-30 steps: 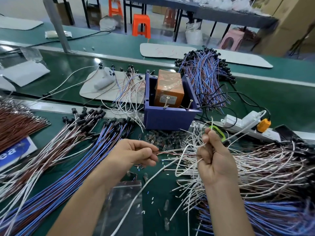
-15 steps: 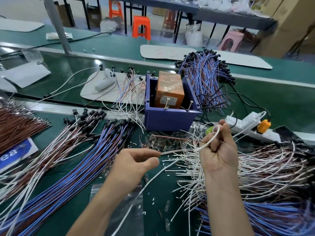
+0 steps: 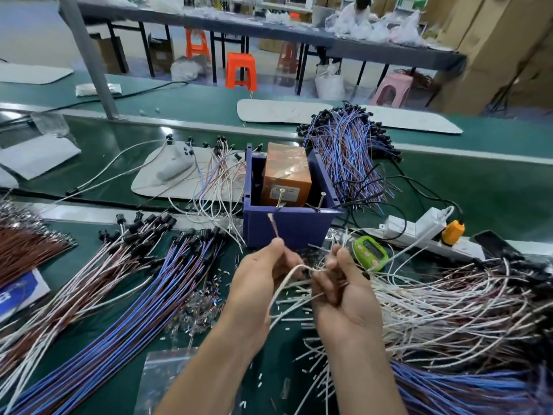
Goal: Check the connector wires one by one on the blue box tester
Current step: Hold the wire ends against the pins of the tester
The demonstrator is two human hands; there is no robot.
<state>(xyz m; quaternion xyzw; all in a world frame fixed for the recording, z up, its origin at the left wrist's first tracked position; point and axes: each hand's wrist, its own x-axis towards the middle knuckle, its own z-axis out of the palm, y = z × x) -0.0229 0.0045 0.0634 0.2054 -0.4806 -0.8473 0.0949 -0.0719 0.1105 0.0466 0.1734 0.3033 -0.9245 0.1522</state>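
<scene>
The blue box tester [image 3: 287,229] stands mid-table with an orange block [image 3: 285,175] inside and two metal pins on its near rim. Just in front of it, my left hand [image 3: 260,283] pinches a connector wire [image 3: 273,226] whose bare end points up toward the left pin. My right hand [image 3: 341,286] is curled round the white part of the same wire, which loops between the two hands. A big pile of white and brown wires [image 3: 449,307] lies to the right of my right hand.
Bundles of blue, brown and white wires [image 3: 125,295] with black connectors fan out on the left. More blue wires [image 3: 350,151] lie behind the box. A green timer [image 3: 369,253], a white power strip [image 3: 419,229] and a clear bag [image 3: 161,378] lie nearby.
Both hands came together in front of the blue box. My left hand, empty before, now pinches a wire end and lifts it toward the box's left pin.
</scene>
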